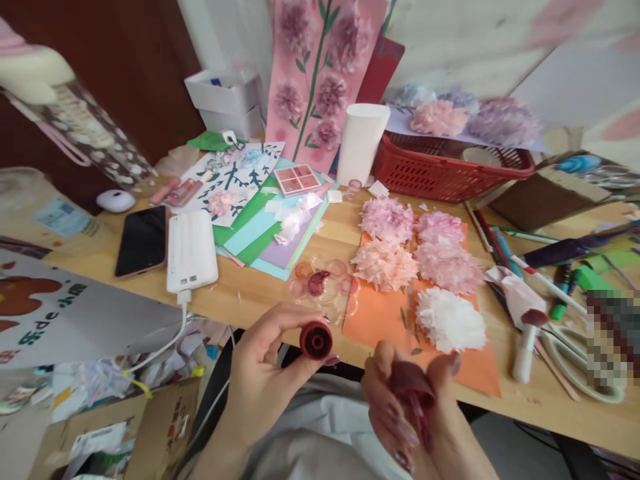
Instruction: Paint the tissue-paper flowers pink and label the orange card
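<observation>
My left hand point(265, 373) pinches a small round red cap point(316, 340) between thumb and fingers, its open side facing me. My right hand point(415, 413) is wrapped round a dark red bottle point(411, 387), held close to my lap just below the table's front edge. Straight ahead on the wooden table point(250, 293) lies a clear plastic paint palette point(323, 283) with a red smear in one well. Beside it an orange sheet point(380, 313) carries several tissue-paper flowers point(385, 263) in pink and one in white.
A black phone point(143, 240) and a white power bank point(191, 250) with a cable lie at the left. Coloured paper sheets point(260, 233), a red basket point(440, 167), a white cup point(361, 141), pens and a brush point(525, 347) crowd the back and right.
</observation>
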{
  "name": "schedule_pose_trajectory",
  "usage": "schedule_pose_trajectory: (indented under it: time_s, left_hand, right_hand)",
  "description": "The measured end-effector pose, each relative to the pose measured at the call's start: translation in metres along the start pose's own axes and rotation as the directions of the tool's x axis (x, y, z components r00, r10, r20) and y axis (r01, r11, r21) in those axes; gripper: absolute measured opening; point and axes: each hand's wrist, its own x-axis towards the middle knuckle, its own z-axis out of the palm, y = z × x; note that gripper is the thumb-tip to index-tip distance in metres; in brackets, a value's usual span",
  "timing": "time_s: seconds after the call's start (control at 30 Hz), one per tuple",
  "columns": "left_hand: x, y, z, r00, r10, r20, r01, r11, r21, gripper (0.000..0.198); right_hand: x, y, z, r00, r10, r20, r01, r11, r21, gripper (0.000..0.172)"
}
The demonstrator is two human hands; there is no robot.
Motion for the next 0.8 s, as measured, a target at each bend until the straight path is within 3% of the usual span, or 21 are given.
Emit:
schedule_pose_trajectory:
  time_s: [0.1,0.17,0.23,0.3,0.33,0.4,0.5,0.57,0.8]
  left_hand:
    - [-0.002,-0.003,-0.004,0.989,0.128,0.069,-0.136,0.982,0.128,0.028]
    - [-0.004,-0.005,-0.004,0.982,0.163,0.094,-0.178,0.967,0.18,0.035]
    - [-0.006,-0.005,-0.004,0.973,0.179,0.145,-0.208,0.955,0.214,0.039]
    - [-0.008,-0.006,-0.004,0.963,0.176,0.203,-0.221,0.948,0.227,0.038]
    - [-0.009,-0.006,-0.005,0.96,0.168,0.224,-0.219,0.948,0.231,0.037]
    - [-0.01,-0.005,-0.007,0.96,0.158,0.233,-0.215,0.946,0.244,0.035]
    - [-0.012,-0.005,-0.008,0.957,0.165,0.239,-0.235,0.923,0.305,0.038]
    - [-0.012,-0.004,-0.009,0.949,0.194,0.249,-0.277,0.888,0.366,0.042]
    - [-0.011,0.002,-0.004,0.928,0.269,0.258,-0.364,0.8,0.476,0.041]
  right_hand:
    - [0.0,-0.006,0.005,0.977,-0.196,-0.084,0.19,0.979,-0.074,0.06]
    - [0.001,-0.005,0.012,0.905,-0.405,-0.131,0.373,0.903,-0.213,0.051]
    - [0.0,-0.002,0.02,0.802,-0.58,-0.143,0.516,0.793,-0.325,0.037]
    - [0.0,0.001,0.027,0.719,-0.679,-0.146,0.585,0.705,-0.4,0.03]
    - [-0.001,0.003,0.029,0.702,-0.697,-0.146,0.593,0.686,-0.422,0.029]
    - [-0.001,0.004,0.029,0.723,-0.676,-0.143,0.566,0.699,-0.438,0.027]
    - [0.0,-0.001,0.022,0.829,-0.555,-0.069,0.482,0.772,-0.415,0.032]
    - [0.001,-0.007,0.017,0.868,-0.496,-0.018,0.442,0.79,-0.424,0.031]
    - [0.004,-0.019,0.011,0.882,-0.459,0.11,0.432,0.691,-0.58,0.019]
